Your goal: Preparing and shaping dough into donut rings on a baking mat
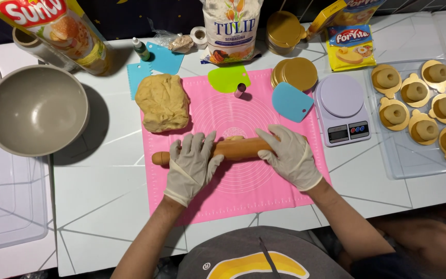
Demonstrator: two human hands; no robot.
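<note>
- Your left hand [192, 164] lies flat, fingers spread, pressing down on the wooden rolling pin [223, 150]; it grips nothing, it only bears on the pin near its left end.
- Your right hand [291, 156] does the same at the pin's right end, palm down and open over the wood, so that end is hidden under the glove.
- The pin lies across the middle of the pink mat [243, 191] on the table [104, 196], with a small piece of dough [235, 138] just showing above it, between your hands.
- The large dough lump [162, 102] sits on the mat's upper left corner, well apart from the pin.
- Likely risk: the small piece is narrow against the pin, so uneven pressure from one hand could roll it lopsided or push it off to one side.
- The mat's near edge lies close to the table's edge; a hard push could make it creep or wrinkle.
- The small metal cutter [240, 90], the blue scraper [291, 102] and the scale [343, 109] stand near the mat's far side; a long forward stroke could knock them.
- Flat, gloved palms could slip on smooth wood.
</note>
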